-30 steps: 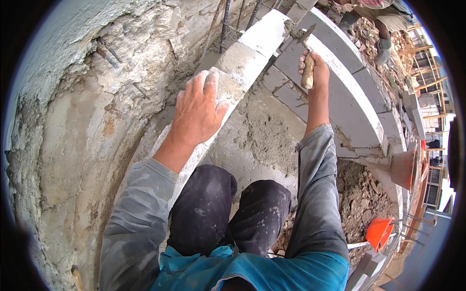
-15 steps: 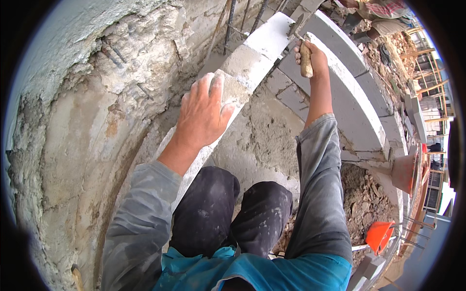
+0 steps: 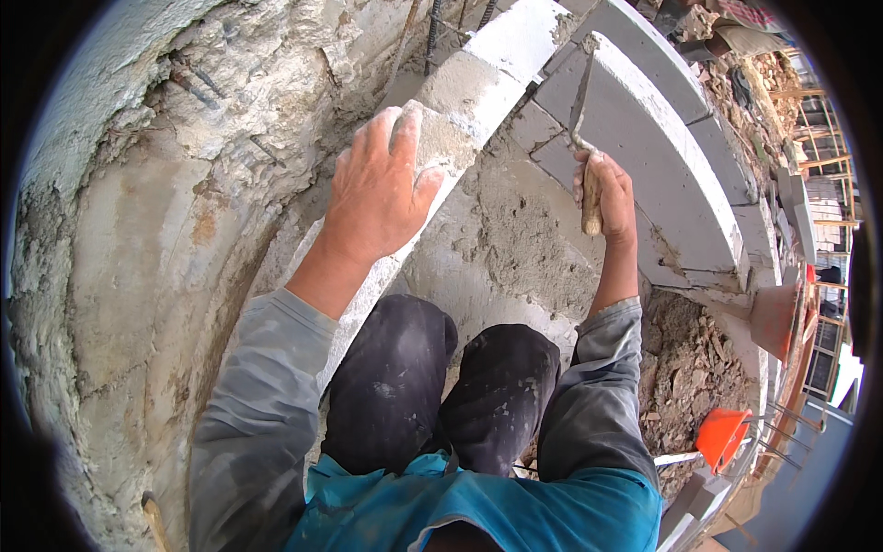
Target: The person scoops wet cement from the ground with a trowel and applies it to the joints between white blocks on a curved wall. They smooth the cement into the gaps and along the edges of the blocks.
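Observation:
My left hand (image 3: 375, 189) lies on top of the narrow block wall (image 3: 522, 41), its fingers stretched forward and thumb apart. Whitish dust coats the fingertips, which touch a rough grey-beige block piece (image 3: 440, 147). Beyond that, grey mortar (image 3: 457, 87) is spread along the wall top. In my right hand (image 3: 614, 191), fingers wrap round the wooden handle of a trowel (image 3: 591, 207). Its thin blade points away from me, seen nearly edge-on in front of the curved grey-white blocks (image 3: 644, 129), clear of the wall top under my left hand.
Rough, broken concrete (image 3: 138, 276) rises at the left, with steel bars (image 3: 432, 37) at the far end. Rubble (image 3: 685, 368) and an orange container (image 3: 720, 439) lie at the right, near a mortar-stained bucket (image 3: 773, 320). Another person (image 3: 736, 23) is partly visible at the top right.
My right hand has drawn the trowel back toward me and right, off the far end of the wall top. My left hand stays on the wall, nearly unmoved.

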Available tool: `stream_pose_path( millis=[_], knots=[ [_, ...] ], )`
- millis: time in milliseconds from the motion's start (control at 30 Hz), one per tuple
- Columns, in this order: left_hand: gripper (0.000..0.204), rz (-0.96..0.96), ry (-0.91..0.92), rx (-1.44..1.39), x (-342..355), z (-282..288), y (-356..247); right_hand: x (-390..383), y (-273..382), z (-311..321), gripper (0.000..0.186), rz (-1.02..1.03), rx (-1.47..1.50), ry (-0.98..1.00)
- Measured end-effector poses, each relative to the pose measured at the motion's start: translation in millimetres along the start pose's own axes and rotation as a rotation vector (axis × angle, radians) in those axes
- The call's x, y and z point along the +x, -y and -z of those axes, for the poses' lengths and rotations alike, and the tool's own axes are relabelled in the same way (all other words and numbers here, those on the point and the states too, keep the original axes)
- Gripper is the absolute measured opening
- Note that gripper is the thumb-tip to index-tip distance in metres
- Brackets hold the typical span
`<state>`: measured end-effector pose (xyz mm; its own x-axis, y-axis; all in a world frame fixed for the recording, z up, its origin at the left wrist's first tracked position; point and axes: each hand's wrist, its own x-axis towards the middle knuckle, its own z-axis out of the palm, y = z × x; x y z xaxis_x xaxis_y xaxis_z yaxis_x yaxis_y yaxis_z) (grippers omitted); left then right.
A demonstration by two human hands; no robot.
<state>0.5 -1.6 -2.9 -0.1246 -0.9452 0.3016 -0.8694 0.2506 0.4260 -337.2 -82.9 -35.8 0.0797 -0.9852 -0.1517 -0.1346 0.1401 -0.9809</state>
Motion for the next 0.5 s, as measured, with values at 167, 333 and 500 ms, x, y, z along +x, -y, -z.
stream_pose_path(
  millis=[167, 333, 500],
  knots=[
    [0.065, -0.025, 0.002, 0.031, 1.0, -5.3, 0.0, -103.6, -154.6, 56.6, 0.033, -0.239, -0.737, -0.017],
    [0.060, -0.051, -0.004, -0.018, 2.6, -2.0, 6.3, -198.3, -244.0, 106.2, 0.033, -0.303, -1.065, -0.169],
    [0.058, -0.088, -0.006, 0.044, 1.2, -3.3, 11.9, -257.9, -255.3, 86.1, 0.026, -0.244, -1.012, -0.040]
  ],
)
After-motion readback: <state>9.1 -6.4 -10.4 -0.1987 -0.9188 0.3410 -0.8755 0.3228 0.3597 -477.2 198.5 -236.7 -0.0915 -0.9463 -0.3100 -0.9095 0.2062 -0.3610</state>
